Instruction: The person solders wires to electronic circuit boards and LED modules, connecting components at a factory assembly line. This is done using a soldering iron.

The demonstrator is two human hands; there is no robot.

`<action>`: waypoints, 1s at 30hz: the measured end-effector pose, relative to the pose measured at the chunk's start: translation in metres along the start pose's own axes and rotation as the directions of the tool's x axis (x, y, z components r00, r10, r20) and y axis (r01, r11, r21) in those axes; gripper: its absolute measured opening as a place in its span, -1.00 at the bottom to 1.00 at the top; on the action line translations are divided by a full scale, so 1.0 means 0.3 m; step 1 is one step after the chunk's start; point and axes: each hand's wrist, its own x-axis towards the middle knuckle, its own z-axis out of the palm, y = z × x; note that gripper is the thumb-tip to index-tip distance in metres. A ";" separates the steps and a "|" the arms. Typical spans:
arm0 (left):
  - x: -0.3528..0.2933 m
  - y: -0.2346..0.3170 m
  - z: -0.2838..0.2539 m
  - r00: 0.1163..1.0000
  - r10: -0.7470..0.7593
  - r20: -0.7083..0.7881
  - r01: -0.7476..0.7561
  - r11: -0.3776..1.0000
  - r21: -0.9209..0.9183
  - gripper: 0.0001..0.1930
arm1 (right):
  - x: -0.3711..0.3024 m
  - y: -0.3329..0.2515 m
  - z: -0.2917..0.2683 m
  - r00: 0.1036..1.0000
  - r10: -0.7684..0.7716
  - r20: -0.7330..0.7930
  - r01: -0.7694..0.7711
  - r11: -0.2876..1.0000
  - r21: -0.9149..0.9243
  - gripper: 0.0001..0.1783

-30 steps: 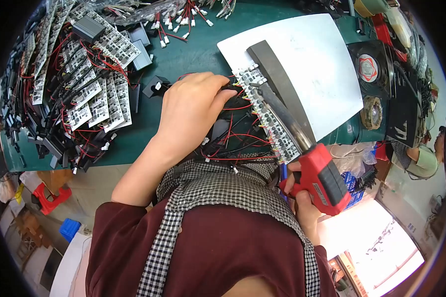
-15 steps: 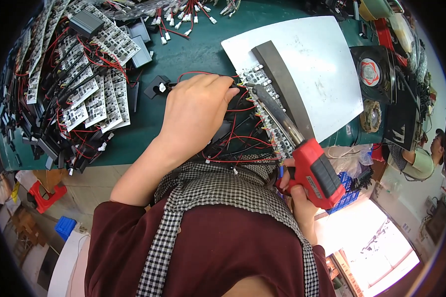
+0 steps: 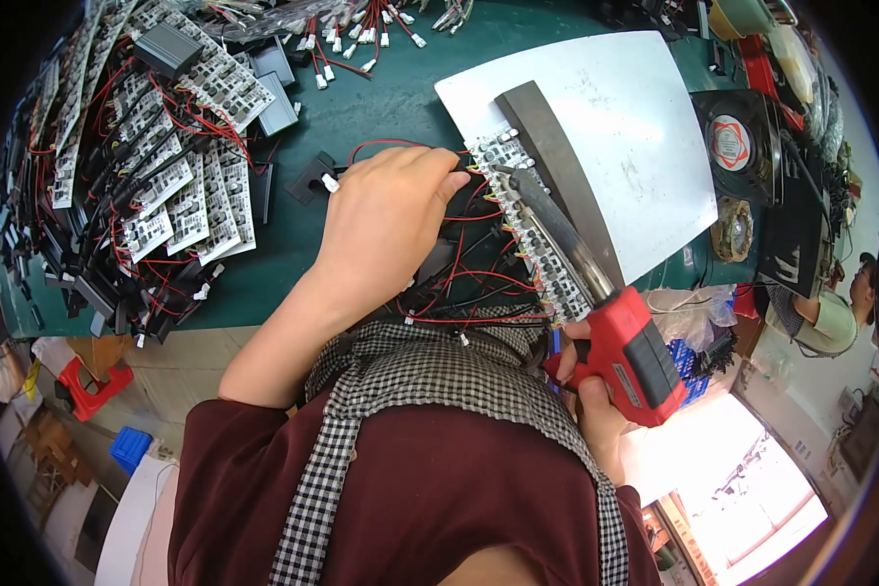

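Observation:
A red and black soldering gun [image 3: 637,356] is held by my right hand [image 3: 601,410], whose fingers wrap round its grip. Its long metal barrel slants up and left over a strip of small circuit boards [image 3: 547,264], with the tip near the strip's upper part. My left hand [image 3: 383,210] is closed in a pinch at the strip's left edge, on the end of a dark cable mostly hidden under the fingers. A white connector [image 3: 330,183] sticks out by that hand's knuckles, beside a black plastic piece [image 3: 309,178]. Red and black wires [image 3: 469,283] run from the strip.
A dark grey bar [image 3: 562,176] lies along the strip on a white sheet [image 3: 645,146]. Many wired circuit boards [image 3: 225,195] are heaped at the left. Loose connector leads [image 3: 366,39] lie at the back. A black fan unit [image 3: 737,146] stands at the right.
The soldering gun has shifted slightly right and toward me, its tip moving a little right along the strip. The white connector by my left hand has moved slightly. My left hand stays nearly in place.

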 end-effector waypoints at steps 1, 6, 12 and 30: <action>0.000 -0.003 0.001 1.000 -0.008 -0.003 0.008 0.999 -0.031 -0.86 | 0.000 0.000 -0.003 1.000 0.000 0.000 0.000 1.000 0.001 -0.30; 0.000 -0.002 -0.001 1.000 -0.027 0.010 0.028 0.997 -0.077 -0.85 | 0.000 0.003 -0.001 1.000 -0.028 -0.003 0.028 1.000 -0.006 -0.30; -0.003 -0.002 0.002 1.000 -0.029 -0.006 0.029 0.996 -0.085 -0.86 | 0.010 -0.002 0.000 1.000 -0.023 0.016 0.023 1.000 -0.013 -0.31; 0.007 -0.013 -0.014 0.988 -0.080 0.129 0.095 0.989 -0.115 -0.85 | 0.013 -0.035 0.005 0.996 -0.085 -0.039 0.086 0.996 0.018 -0.32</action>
